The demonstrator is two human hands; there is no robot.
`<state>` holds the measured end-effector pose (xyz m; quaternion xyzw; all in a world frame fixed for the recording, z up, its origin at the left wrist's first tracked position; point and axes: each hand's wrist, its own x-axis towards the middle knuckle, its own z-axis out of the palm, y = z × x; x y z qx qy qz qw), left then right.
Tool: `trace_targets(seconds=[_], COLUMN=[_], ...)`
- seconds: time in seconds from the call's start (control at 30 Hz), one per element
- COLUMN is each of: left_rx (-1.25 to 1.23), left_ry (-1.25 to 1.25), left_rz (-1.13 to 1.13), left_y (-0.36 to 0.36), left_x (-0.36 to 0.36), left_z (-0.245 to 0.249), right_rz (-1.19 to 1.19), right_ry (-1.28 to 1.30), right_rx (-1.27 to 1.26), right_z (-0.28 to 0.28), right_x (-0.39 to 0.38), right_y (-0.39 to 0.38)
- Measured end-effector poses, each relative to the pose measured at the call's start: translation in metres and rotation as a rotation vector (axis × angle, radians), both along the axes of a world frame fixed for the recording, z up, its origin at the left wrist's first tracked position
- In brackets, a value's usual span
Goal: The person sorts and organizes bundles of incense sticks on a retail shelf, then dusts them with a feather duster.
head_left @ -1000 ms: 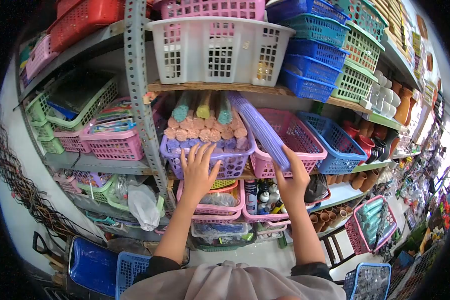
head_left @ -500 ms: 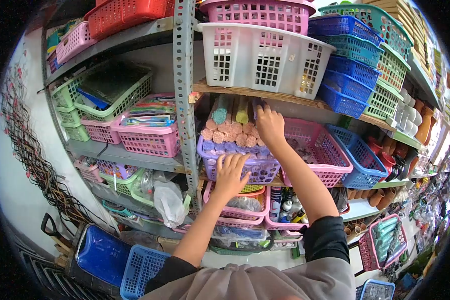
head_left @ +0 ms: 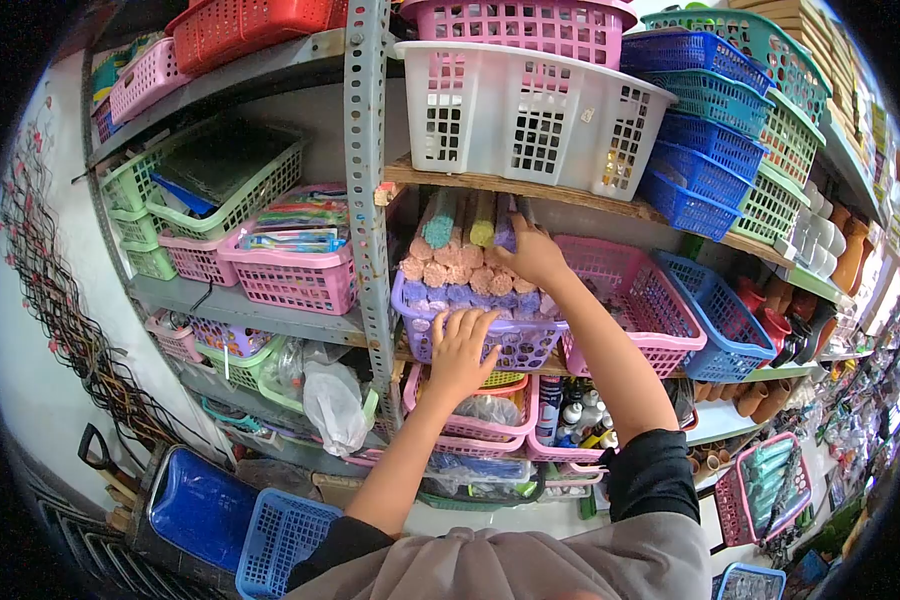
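A purple basket [head_left: 425, 340] on the middle shelf is stacked with long rolls in clear wrap, their ends ruffled like flowers. Peach rolls [head_left: 455, 258] form the upper rows, with violet-blue ones [head_left: 460, 296] beneath. On top lie a teal roll [head_left: 437, 232], a yellow-green roll [head_left: 482, 233] and a purple roll [head_left: 505, 238]. My right hand [head_left: 538, 258] has its fingers bent around the front end of the purple roll, partly covering it. Spread fingers of my left hand [head_left: 460, 350] rest against the basket's front.
A pink basket [head_left: 660, 340] and a blue basket [head_left: 715, 330] stand to the right. Overhead, a white crate [head_left: 485, 110] sits on a wooden shelf board [head_left: 530, 187]. The perforated metal post [head_left: 367, 150] rises at the left. More baskets [head_left: 475, 425] fill the shelf below.
My right hand has moved slightly down at the top of the stack, and more of the purple roll's end shows. My left hand stays at the basket's front.
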<state>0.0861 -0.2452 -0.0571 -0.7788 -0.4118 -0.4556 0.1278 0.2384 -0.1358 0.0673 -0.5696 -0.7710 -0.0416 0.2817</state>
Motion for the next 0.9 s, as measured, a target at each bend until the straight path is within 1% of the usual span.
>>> trace_targets(seconds=[0.13,0.2,0.33,0.4,0.53,0.63,0.7,0.73,0.8,0.83,0.9], left_rx=[-0.011,-0.015,-0.002,0.001,0.010,0.016,0.025,0.025,0.025,0.025,0.005], left_ry=[0.001,0.007,-0.001,-0.008,-0.001,-0.003,0.002,0.003,0.015,0.014,0.000], left_rz=[0.002,0.009,0.011,0.006,0.023,0.022,0.026,0.023,0.050,0.041,0.037], left_y=[-0.001,-0.001,-0.001,-0.001,-0.001,-0.002,-0.001,-0.001,-0.001,-0.001,-0.003], left_x=[0.001,0.001,0.002,0.002,0.003,0.004,0.003,0.003,0.004,0.004,0.005], left_z=[0.001,0.001,0.001,0.000,0.001,0.000,0.000,0.000,0.000,0.002,0.003], right_rz=[-0.053,-0.068,-0.059,-0.101,-0.107,-0.150,-0.100,-0.103,-0.073,-0.082,0.031], right_ry=[-0.079,-0.188,-0.210,-0.343,-0.319,-0.359,-0.214,-0.212,0.025,0.024,0.110], right_rx=[-0.015,0.009,0.037,0.092,0.035,0.021,0.117,0.118,0.218,0.219,0.254], right_z=[0.002,0.003,-0.003,-0.005,-0.002,0.001,-0.001,-0.002,0.001,0.001,0.001], right_x=[0.004,0.001,0.001,-0.001,-0.005,-0.004,0.002,0.006,0.014,0.021,0.041], right_y=[0.001,0.003,0.020,0.030,0.025,0.018,0.012,0.010,0.004,-0.003,-0.027])
